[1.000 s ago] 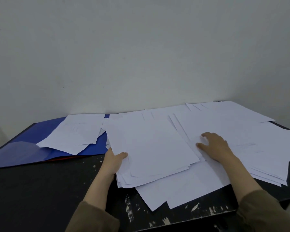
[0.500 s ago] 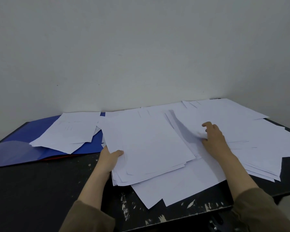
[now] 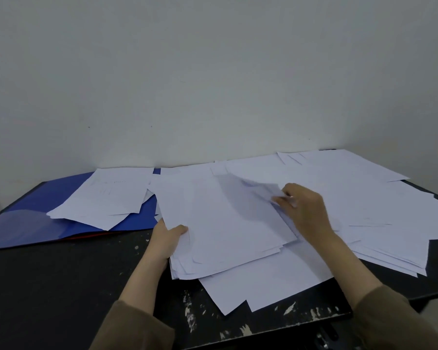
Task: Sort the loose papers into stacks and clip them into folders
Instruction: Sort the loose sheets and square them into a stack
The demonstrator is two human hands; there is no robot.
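Office-like: papers, blue folder, black desk.

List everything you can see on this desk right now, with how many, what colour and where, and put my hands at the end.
gathered stack of papers: one stack, white, middle of the table, gripped at its left edge.
lifted sheet: one, white, above the stack, pinched by the right hand.
loose papers: many, count unclear, white, spread over the right side.
papers on the folder: several, white, far left.
folder: one, blue, lying open at the far left.
table: one, black, scuffed near edge.
wall: pale grey, behind.
left hand: grips the stack.
right hand: pinches the sheet.
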